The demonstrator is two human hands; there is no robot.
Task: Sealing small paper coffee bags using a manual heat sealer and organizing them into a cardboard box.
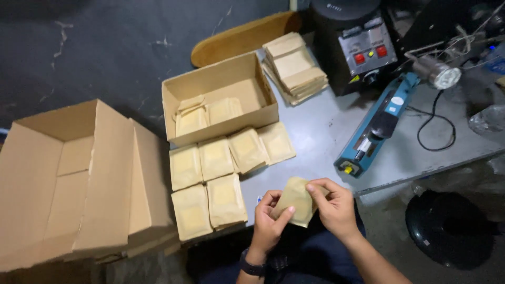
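Two hands on one kraft paper pouch (295, 200), held over the lap just off the near edge of the grey table (321, 131); left hand (268, 221) pinches its lower left side, thumb on the front face, fingers curled behind; right hand (332, 202) grips the right edge, fingertips on the top corner, thumb on the face; pouch tilted, near corner hanging below the table edge.

Six flat pouches (221, 179) lie in two rows on the table left of the hands: four in the far row, two in the near row, edges touching or overlapping; near pair sits right at the table's near edge; rightmost far pouch ends well short of the sealer.

Small open carton (221, 89) just behind the far row, a few pouches lying in its bottom; stack of empty pouches (294, 63) far right of it, fanned out, touching the carton's far right corner.

Blue impulse sealer (376, 129) lies diagonally on the right, its near end almost at the table edge; open strip of bare table between it and the pouch rows, straight ahead of the hands.

Black machine with red buttons (355, 44) at the far right; large open cardboard box (73, 173) on the left, off the table, flaps out.
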